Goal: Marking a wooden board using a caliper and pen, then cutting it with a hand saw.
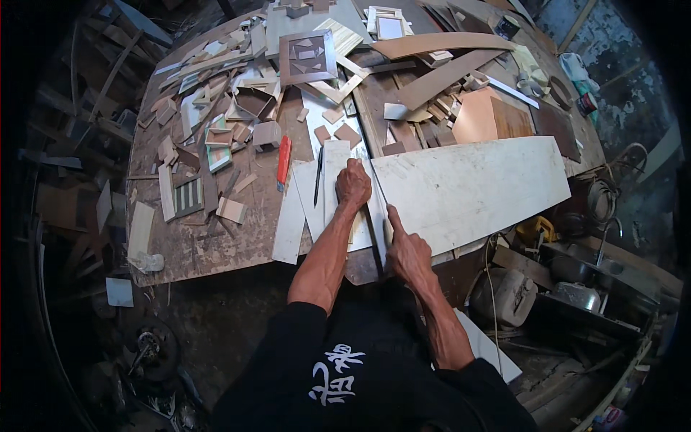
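My left hand (353, 183) is closed in a fist and bears down on a narrow white board strip (337, 151). To its right my right hand (410, 253) is closed, index finger stretched forward, around a tool with a long thin blade (378, 180); the handle is hidden in the palm. The blade lies along the left end of a large white board (475, 183) with a curved outline. More white pieces (288, 223) lie left of my left hand. A black pen (317, 178) and a red utility knife (283, 163) rest close by.
Wood offcuts and small box frames (252, 101) are heaped across the worktable (216, 252). A framed panel (308, 56) and curved brown boards (446, 47) lie at the far side. Past the table's right edge are a plastic jug (507, 295) and a metal sink (576, 295).
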The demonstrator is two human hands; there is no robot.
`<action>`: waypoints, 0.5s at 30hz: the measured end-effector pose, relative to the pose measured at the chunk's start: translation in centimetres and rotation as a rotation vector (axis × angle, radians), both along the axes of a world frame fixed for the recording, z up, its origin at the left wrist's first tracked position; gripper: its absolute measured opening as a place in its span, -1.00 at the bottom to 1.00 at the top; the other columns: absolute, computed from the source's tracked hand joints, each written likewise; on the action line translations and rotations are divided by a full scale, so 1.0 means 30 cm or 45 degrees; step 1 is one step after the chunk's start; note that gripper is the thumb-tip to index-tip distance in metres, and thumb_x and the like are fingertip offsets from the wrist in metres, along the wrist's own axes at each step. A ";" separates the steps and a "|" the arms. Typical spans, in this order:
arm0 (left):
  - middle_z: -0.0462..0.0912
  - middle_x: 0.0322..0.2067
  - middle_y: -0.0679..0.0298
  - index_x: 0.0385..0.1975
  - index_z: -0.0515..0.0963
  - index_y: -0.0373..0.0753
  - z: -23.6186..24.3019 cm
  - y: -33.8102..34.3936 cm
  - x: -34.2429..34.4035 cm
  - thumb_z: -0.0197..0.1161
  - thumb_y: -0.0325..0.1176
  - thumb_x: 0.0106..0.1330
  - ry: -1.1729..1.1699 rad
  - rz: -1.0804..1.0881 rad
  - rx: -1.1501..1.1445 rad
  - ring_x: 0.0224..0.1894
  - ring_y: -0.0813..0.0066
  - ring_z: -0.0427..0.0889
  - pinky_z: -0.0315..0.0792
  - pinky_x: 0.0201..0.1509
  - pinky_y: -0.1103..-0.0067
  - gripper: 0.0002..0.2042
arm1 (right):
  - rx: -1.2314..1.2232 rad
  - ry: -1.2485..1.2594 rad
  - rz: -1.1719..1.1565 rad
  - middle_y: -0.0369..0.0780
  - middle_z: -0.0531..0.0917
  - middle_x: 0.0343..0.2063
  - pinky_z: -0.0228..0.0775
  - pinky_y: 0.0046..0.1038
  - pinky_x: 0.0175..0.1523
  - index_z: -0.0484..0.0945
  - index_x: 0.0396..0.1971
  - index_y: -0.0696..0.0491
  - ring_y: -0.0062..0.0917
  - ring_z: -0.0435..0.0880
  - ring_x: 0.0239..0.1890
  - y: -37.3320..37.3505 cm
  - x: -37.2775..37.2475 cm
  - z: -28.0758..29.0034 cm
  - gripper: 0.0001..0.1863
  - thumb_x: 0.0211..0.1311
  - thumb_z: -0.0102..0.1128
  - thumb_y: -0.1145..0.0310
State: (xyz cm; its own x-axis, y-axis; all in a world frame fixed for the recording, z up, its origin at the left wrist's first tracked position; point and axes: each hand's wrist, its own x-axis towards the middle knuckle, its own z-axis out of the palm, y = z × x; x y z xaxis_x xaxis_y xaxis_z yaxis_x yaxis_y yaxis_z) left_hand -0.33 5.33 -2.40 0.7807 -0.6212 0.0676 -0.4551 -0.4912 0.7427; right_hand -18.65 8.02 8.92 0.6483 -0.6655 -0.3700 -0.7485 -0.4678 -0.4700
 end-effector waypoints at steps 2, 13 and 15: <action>0.58 -0.49 -0.20 -0.34 0.44 -0.35 0.003 0.006 -0.011 -0.13 -0.22 0.38 -0.015 0.031 -0.020 -0.37 -0.22 0.57 0.41 -0.27 0.08 -0.69 | -0.041 0.023 0.013 0.12 0.58 -0.58 0.38 -0.04 -0.34 0.02 0.33 -0.05 0.03 0.59 -0.49 0.005 -0.004 -0.014 -0.24 0.03 -0.07 0.46; 0.57 -0.49 -0.22 -0.34 0.44 -0.35 0.007 0.013 -0.022 -0.14 -0.21 0.38 0.021 0.015 0.018 -0.36 -0.23 0.57 0.41 -0.28 0.08 -0.69 | -0.051 -0.006 -0.018 0.10 0.59 -0.57 0.40 -0.08 -0.33 0.02 0.34 -0.11 -0.01 0.60 -0.50 -0.008 -0.001 -0.032 -0.31 0.13 -0.17 0.45; 0.57 -0.48 -0.22 -0.34 0.44 -0.34 0.016 -0.030 -0.041 -0.14 -0.21 0.38 0.030 -0.021 0.013 -0.36 -0.23 0.57 0.41 -0.28 0.08 -0.69 | -0.062 0.042 -0.053 0.10 0.59 -0.57 0.41 -0.08 -0.32 0.05 0.34 -0.11 -0.01 0.60 -0.50 -0.080 0.062 -0.012 -0.32 0.14 -0.18 0.44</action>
